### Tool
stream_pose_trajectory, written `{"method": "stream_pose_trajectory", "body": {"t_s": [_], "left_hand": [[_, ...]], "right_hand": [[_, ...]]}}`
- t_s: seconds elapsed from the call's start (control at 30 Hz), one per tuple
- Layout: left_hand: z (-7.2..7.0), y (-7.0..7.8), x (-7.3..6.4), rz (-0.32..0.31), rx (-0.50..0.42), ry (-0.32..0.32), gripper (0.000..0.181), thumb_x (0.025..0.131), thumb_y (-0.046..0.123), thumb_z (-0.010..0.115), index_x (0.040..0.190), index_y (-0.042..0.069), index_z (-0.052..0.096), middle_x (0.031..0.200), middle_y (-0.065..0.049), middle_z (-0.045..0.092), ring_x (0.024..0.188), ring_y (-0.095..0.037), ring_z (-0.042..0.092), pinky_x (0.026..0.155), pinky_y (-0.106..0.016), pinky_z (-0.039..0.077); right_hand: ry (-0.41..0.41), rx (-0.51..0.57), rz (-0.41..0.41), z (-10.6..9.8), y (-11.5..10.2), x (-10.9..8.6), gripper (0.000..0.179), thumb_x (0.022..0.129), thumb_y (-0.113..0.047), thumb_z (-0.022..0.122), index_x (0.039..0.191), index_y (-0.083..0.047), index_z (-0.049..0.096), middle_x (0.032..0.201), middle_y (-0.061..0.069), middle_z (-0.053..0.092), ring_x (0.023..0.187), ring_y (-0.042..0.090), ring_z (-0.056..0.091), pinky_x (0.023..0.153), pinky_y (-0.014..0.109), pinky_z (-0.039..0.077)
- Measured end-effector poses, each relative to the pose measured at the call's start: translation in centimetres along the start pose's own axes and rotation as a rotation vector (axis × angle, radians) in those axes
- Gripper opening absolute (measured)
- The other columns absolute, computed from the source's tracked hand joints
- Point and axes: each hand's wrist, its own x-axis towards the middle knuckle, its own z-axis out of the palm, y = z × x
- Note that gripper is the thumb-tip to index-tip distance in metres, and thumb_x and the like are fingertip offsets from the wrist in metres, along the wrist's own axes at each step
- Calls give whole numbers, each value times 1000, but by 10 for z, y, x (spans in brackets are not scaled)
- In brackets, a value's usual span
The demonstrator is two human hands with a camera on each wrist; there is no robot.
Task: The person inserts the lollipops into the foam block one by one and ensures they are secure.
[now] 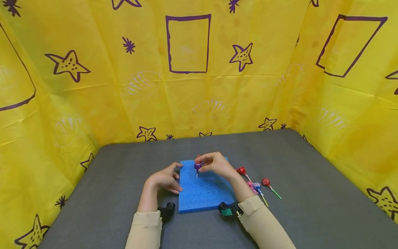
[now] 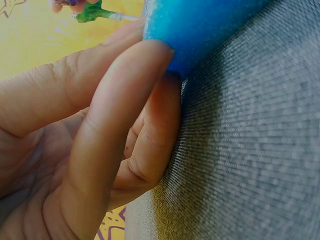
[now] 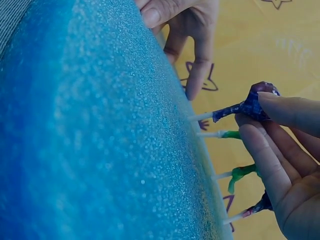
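Note:
My right hand [image 1: 219,165] pinches a purple-wrapped lollipop [image 3: 257,102] by its head between thumb and fingers. The lollipop stands upright over the blue foam board [image 1: 199,199], its white stick reaching the surface; how deep it sits I cannot tell. Behind it, several lollipops stand in a row in the board, including one with a green wrapper [image 3: 242,172] and one with a dark wrapper [image 3: 262,203]. They are partly hidden by the right hand. My left hand [image 1: 164,179] rests against the board's left edge, thumb and index finger spread along it.
Right of the board lie loose lollipops on the grey table [image 1: 311,169]: a red one with a green stick [image 1: 265,182], a blue one [image 1: 257,186], a pink one [image 1: 250,185] and another red one [image 1: 242,170]. Small holes dot the board. A yellow patterned curtain [image 1: 186,103] surrounds the table.

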Motion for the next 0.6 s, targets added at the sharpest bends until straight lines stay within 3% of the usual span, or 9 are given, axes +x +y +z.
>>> {"method": "stream_pose_trajectory", "body": {"t_s": [0.27,0.6], "left_hand": [[-1,-1,0,5,-4,-12,92,79,-11,74,153,16,26,113,-17,47,71,-20,69,65,-32,64],[-1,-1,1,-6,0,-3,90,80,-9,73,153,18,26,115,-17,48,73,-21,70,66,-32,64]], "right_hand": [[-5,-20,1,0,0,0,36,84,-6,75,119,-1,69,120,14,71,107,23,71,94,37,60],[5,-3,-44,-7,-5,-2,35,85,-6,75,119,2,68,120,18,71,109,28,71,94,38,60]]}}
